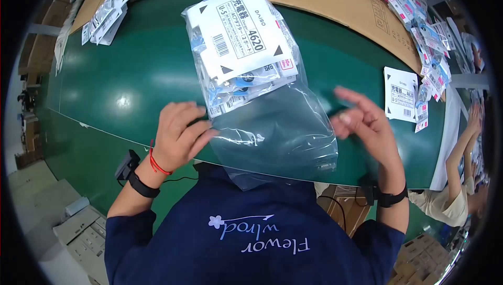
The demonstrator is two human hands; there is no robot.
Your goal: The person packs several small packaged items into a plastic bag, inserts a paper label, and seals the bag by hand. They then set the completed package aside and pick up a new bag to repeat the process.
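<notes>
A clear plastic bag (pixel 275 122) lies on the green table, its slack open end pointing toward me and hanging over the near edge. Inside its far part is a stack of small carded packages (pixel 249 81), topped by a white printed label sheet (pixel 238 33). My left hand (pixel 181 130) is at the bag's left edge, fingers bent and apart, nothing visible in them. At the right edge, my right hand (pixel 364 125) has its index finger stretched out and the others loosely curled, gripping nothing visible. Whether either hand touches the film I cannot tell.
Another white label sheet (pixel 401 93) lies at the right, beside a heap of carded packages (pixel 427 49). Brown cardboard (pixel 335 2) covers the far side. More packages (pixel 107 23) rest at the far left. At the right rim, a co-worker's arms (pixel 461 154) reach forward.
</notes>
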